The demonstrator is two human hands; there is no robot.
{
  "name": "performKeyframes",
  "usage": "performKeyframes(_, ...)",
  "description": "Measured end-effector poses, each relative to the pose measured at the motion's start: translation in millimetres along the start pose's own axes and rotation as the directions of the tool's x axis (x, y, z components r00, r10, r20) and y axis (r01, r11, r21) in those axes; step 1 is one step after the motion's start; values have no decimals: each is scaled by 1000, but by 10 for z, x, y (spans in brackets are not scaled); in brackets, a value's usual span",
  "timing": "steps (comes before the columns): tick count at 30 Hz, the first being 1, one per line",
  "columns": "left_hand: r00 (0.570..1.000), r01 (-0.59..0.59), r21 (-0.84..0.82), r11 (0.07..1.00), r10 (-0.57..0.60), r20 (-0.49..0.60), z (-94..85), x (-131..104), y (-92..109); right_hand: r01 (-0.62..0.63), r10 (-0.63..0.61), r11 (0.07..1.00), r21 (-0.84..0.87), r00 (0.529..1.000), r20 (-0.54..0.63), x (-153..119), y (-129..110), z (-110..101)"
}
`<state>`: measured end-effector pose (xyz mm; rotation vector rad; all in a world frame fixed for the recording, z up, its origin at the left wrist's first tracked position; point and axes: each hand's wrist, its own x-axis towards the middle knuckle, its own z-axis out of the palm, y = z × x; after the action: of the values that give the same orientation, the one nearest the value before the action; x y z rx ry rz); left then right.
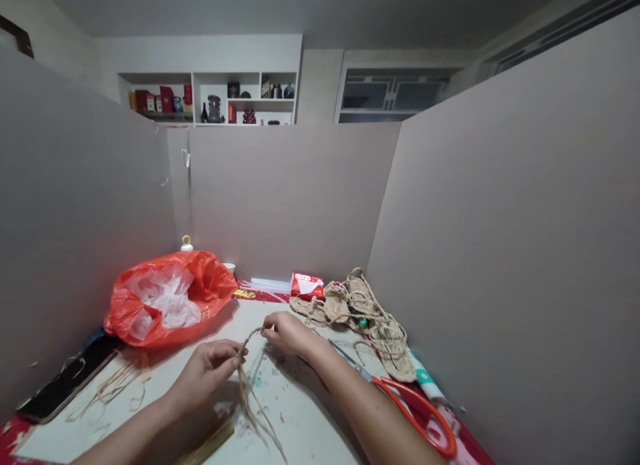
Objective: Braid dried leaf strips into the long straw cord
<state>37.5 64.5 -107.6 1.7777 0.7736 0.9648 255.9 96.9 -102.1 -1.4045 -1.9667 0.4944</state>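
A thin cord of twisted straw arches between my two hands over the white board. My left hand pinches it with thumb and fingers where the twisted part meets loose strands, which hang down toward the board. Farther forward and to the right, my right hand grips the other end of the cord between its fingertips. Under my left forearm lies a bundle of flat straw, partly hidden. Woven straw sandals are heaped to the right, beyond my right arm.
An open red plastic bag with white plastic inside stands at left. Loose straw strips and a dark phone-like slab lie near it. Scissors with orange handles lie at right. Behind is a red tissue pack. Grey partitions enclose the table.
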Motion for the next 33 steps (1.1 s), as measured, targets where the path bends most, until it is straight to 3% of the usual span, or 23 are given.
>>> performKeyframes(4,999,41,-4,999,-41,4,9,25,-2,-18,36,959,283,998,-58,142,-19,-72)
performKeyframes(9,986,153,-232,961,-135,93,65,158,113,-19,80,775,632,994,-68,222,-257,-232)
performKeyframes(13,969,237,-488,840,-171,177,166,318,172,-10,76,630,776,996,-50,261,-412,-257)
performKeyframes(17,966,256,-683,685,-162,200,277,487,135,-12,78,574,818,996,-41,258,-483,-233)
performKeyframes(24,946,323,-739,591,-177,272,261,531,131,35,115,598,801,985,-129,230,-352,-188)
performKeyframes(27,931,364,-763,534,-231,282,238,509,133,63,65,706,706,986,-153,189,-308,-235)
performKeyframes(30,939,331,-800,501,-255,229,234,542,93,75,-47,808,584,997,-63,109,-317,-348)
performKeyframes(33,944,315,-811,493,-249,215,235,593,29,75,-103,845,530,994,24,36,-348,-457)
